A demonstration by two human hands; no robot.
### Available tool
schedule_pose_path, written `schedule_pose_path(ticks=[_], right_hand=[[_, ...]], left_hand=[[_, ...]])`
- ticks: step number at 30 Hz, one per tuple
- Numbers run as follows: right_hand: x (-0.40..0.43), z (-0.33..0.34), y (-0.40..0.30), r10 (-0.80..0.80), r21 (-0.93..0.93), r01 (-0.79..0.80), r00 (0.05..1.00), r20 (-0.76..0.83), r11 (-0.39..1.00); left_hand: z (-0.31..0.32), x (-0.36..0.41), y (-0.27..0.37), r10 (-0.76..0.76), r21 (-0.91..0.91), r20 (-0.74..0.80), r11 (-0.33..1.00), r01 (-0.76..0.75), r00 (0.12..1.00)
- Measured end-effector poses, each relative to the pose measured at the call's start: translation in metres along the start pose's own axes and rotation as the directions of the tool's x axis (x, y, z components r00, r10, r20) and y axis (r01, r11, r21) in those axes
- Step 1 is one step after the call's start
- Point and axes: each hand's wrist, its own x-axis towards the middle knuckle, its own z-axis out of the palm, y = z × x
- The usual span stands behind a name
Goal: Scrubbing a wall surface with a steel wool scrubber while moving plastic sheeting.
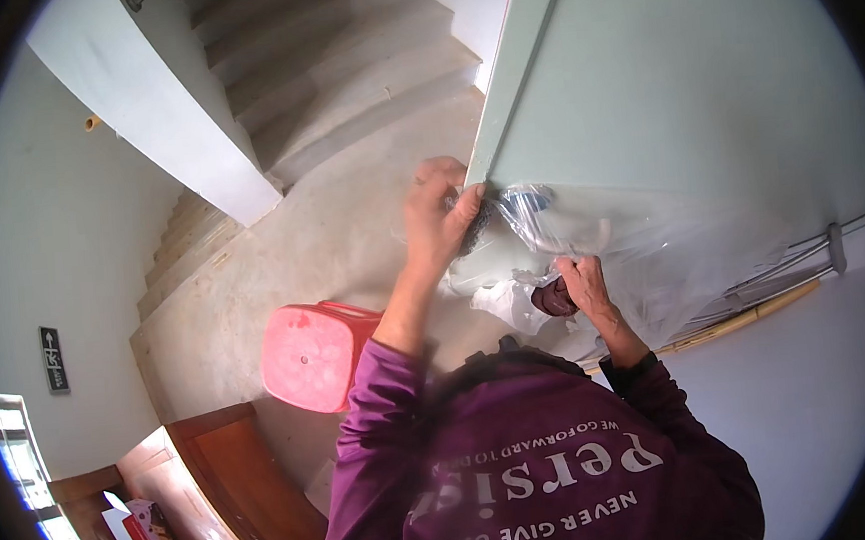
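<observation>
A tall pale green panel (660, 81) stands before me, its narrow edge facing left. Clear plastic film (657, 254) hangs around its lower part. My left hand (443, 209) grips the lower end of that edge, thumb on the near face and fingers behind. Grey mesh-like material (475, 231) shows just beneath this hand. Over to the right, my right hand (587, 282) pinches the gathered film. A dark maroon cloth-like item (553, 297) lies beside its fingers; whether the hand holds it too, I cannot tell. A blue round thing (531, 198) shows through the film.
A red plastic stool (310, 354) stands on the floor to the left. Concrete stairs (336, 73) rise beyond it, next to a white pillar (189, 129). Wooden furniture (244, 486) is at lower left. Metal tubes (786, 268) and a bamboo pole (751, 314) lie along the right wall.
</observation>
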Motion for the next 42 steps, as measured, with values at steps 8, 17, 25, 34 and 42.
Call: schedule_pose_path(ticks=[8,17,25,34,42], right_hand=[[0.0,0.0,0.001,-0.058,-0.052,0.057,0.998,-0.015,0.997],[0.0,0.003,0.011,-0.167,-0.126,0.163,0.986,-0.022,0.978],[0.001,0.003,0.01,-0.057,-0.119,0.059,0.998,0.019,0.991],[0.002,0.002,0.001,-0.125,0.152,0.142,0.985,-0.116,0.978],[0.005,0.002,0.007,-0.232,-0.034,0.23,0.971,-0.057,0.972]], left_hand=[[0.002,0.001,0.002,-0.044,0.052,-0.046,0.998,0.047,0.998],[0.001,0.0,0.002,-0.15,-0.087,-0.03,0.985,0.146,0.988],[0.003,-0.001,0.011,-0.172,-0.022,-0.08,0.985,0.17,0.982],[0.006,-0.002,0.013,-0.176,-0.055,-0.082,0.984,0.172,0.981],[0.006,-0.005,0.021,-0.157,-0.05,-0.144,0.987,0.151,0.977]])
